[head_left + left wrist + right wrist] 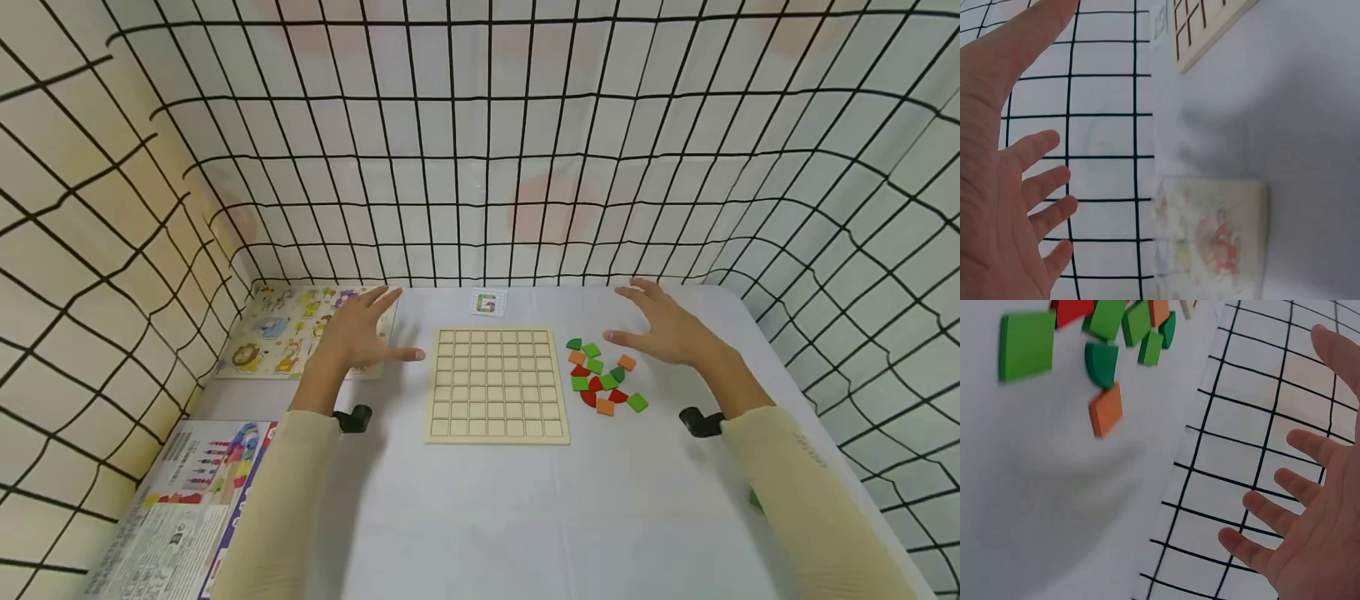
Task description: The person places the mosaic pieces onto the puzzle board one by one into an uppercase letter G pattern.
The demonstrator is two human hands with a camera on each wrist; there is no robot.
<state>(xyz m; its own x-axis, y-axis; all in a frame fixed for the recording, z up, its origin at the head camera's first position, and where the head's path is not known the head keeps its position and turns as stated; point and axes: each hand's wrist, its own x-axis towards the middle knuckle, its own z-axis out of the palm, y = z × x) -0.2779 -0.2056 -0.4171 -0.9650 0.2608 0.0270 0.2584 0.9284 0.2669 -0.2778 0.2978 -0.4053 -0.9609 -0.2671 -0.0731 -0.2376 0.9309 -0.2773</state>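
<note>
Both hands are spread flat with nothing in them: the left hand [358, 332] hovers fingers apart above the table [615, 500], between the animal puzzle [279, 337] and the grid board [496, 383], and the right hand [663, 329] hangs the same way, fingers straight and splayed, just beyond the heap of tiles [602, 379]. The right wrist view confirms it: open fingers [1269, 512] against the mesh wall [1254, 456], tiles lying loose below, an orange tile [1105, 410] nearest and a green tile [1027, 345] further off. The board sits bare in the middle, every cell unfilled, with a small pattern card [486, 303] just behind it showing a coloured figure. So this looks like the very start, no tile placed yet, hands poised either side. The next move, by my reckoning, calls for the right hand to drop onto the heap and pinch out a single tile; they lie crowded, some touching, so a clean fingertip pick from the edge seems the easy way in. A printed box [187, 500] lies at the near left corner.
</note>
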